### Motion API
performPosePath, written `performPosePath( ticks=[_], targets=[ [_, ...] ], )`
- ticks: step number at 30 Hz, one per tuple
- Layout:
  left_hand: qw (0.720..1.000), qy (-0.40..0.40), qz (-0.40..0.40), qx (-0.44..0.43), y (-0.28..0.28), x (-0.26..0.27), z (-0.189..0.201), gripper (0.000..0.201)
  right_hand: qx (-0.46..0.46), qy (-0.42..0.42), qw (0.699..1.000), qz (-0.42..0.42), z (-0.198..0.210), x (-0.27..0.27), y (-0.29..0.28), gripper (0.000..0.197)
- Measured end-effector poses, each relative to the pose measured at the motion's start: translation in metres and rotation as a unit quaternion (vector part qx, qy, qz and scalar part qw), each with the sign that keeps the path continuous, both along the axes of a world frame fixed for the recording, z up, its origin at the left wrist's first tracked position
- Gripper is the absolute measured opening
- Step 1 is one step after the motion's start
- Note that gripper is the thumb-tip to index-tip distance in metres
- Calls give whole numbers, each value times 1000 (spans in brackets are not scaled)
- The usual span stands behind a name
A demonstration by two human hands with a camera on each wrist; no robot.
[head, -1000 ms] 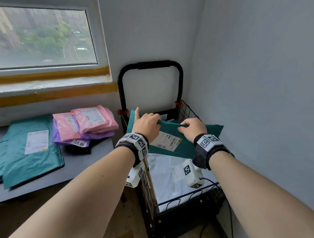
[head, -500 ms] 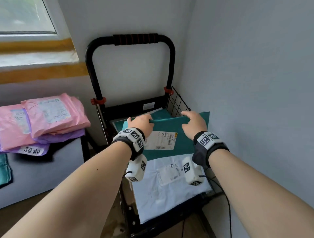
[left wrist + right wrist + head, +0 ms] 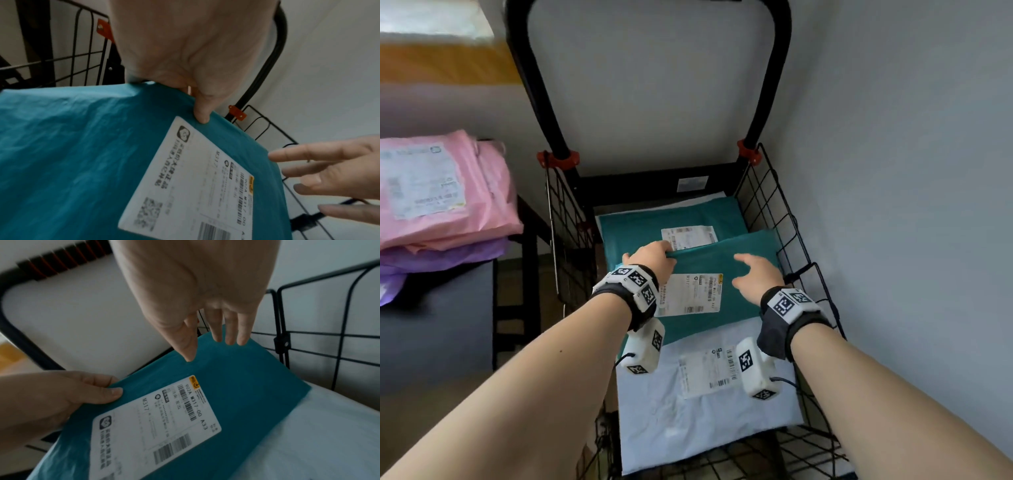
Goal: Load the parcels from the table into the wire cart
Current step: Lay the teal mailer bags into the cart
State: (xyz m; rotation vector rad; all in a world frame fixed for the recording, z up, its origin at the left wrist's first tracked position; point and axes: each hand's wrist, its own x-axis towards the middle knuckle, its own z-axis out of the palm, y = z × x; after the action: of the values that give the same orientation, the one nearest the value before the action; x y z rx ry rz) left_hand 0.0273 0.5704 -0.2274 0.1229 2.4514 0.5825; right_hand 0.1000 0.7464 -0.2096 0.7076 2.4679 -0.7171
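A teal parcel [image 3: 726, 301] with a white label lies slanted inside the black wire cart [image 3: 770, 205]. It rests on a pale blue-white parcel [image 3: 688, 421] and overlaps another teal parcel [image 3: 654, 222] at the cart's back. My left hand [image 3: 650, 258] pinches the teal parcel's far left edge, thumb on top [image 3: 202, 112]. My right hand [image 3: 753, 274] hovers open just above the parcel's right part, fingers [image 3: 229, 335] straight and apart from it. Pink parcels [image 3: 441, 192] and a purple one [image 3: 445, 257] stay stacked on the grey table [image 3: 438, 329] at the left.
The cart's tall black handle [image 3: 767, 68] rises against the white back wall. A white side wall runs close along the cart's right. A window sill with a yellow band [image 3: 445, 61] is at the upper left. A gap of floor separates table and cart.
Both hands have lowered the teal parcel into the cart. My right hand has let go of its edge and opened above it. My head has tipped down toward the cart.
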Motion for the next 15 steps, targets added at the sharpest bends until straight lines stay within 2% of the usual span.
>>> performPosePath(
  ticks=[4,9,13,15],
  targets=[
    [999,-27,2,-30,5,-16,-30,22,-2,-25,999,28,-34,-20,13,58],
    [997,-9,-12,-80,13,-23,-63,29,2,-61,997,44,-68,-32,24,62],
    [990,63,-42,-117,12,-16,-80,26,12,-90,994,61,-86,-34,29,72],
    [985,121,-13,-120,10,-8,-85,36,22,-92,993,64,-93,-33,29,79]
  ],
)
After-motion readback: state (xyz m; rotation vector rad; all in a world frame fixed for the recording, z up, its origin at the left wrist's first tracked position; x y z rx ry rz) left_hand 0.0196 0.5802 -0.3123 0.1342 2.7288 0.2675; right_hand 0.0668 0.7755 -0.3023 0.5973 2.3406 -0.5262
